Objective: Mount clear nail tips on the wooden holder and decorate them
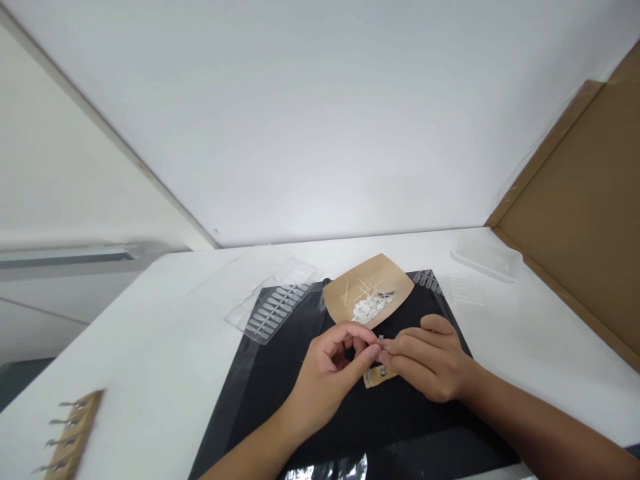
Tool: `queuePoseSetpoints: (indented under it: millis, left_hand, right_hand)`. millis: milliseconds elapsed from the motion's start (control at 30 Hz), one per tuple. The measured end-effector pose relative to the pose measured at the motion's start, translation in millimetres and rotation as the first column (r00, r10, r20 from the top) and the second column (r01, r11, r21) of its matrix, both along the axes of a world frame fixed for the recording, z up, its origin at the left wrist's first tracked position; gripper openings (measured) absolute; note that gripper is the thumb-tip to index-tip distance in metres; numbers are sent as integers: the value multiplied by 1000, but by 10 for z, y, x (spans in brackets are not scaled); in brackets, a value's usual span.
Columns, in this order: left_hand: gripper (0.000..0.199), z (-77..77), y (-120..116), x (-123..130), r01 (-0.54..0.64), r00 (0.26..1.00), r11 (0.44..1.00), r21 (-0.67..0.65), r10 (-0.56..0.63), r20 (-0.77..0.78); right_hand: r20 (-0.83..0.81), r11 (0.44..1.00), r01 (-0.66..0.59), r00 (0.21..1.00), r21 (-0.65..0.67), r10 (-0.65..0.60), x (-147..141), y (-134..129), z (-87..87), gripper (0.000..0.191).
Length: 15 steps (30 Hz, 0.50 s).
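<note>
My left hand point(333, 373) and my right hand point(430, 357) meet fingertip to fingertip over the black mat point(280, 413). Both are closed in a pinch. A tiny translucent bit point(381, 338) shows at the fingertips, too small and covered to name. Just under the fingers lies a small wooden block point(376, 377) with a shiny metal piece on it, partly hidden by my right hand. Right behind the hands sits a brown paper tray point(345, 283), holding white scraps point(367, 307) and several thin wooden sticks point(369, 287).
Clear false nail tips point(275, 312) lie in a plastic case at the mat's left corner. More nail tips point(428, 281), a white gridded sheet point(467, 291) and a clear plastic box point(486, 259) are at right. A wooden holder with metal clips point(75, 437) stands front left. Cardboard point(580, 213) borders the right.
</note>
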State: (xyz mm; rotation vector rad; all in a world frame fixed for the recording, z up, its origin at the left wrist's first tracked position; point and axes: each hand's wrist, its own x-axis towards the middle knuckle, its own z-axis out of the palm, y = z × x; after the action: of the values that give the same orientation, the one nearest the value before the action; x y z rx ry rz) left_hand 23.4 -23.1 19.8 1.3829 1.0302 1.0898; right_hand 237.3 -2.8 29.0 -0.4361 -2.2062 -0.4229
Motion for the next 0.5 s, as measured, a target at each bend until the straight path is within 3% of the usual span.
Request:
queuePoseSetpoints:
  millis: [267, 500]
  left_hand:
    - [34, -23, -23, 14, 8, 1000, 998, -70, -9, -13]
    - [35, 24, -20, 35, 36, 998, 994, -106, -29, 64]
  right_hand:
    - [-57, 989, -8, 998, -150, 0, -1, 67, -48, 23]
    - [-219, 919, -50, 975, -392, -40, -30, 137, -90, 22]
